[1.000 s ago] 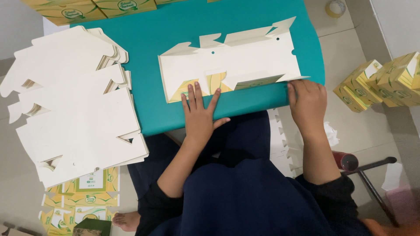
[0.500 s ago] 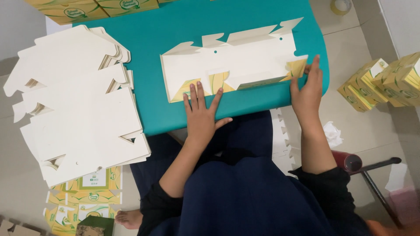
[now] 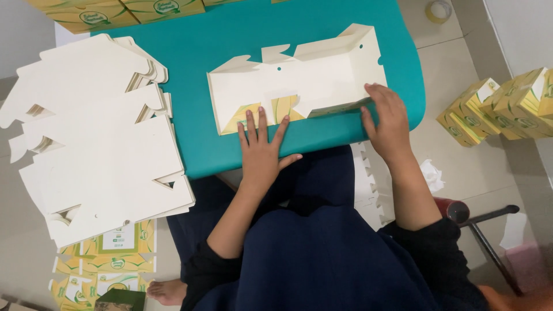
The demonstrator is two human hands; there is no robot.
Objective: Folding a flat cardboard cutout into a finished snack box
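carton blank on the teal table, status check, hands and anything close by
Left hand flat on carton blank, pinning near flaps. Right hand at its right end, far side folded up. Stack of flat blanks left of it, apart.

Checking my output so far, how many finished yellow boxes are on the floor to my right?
3 at least: one yellow box nearest the teal table, a second behind it, a third at the frame's edge; more may be hidden.
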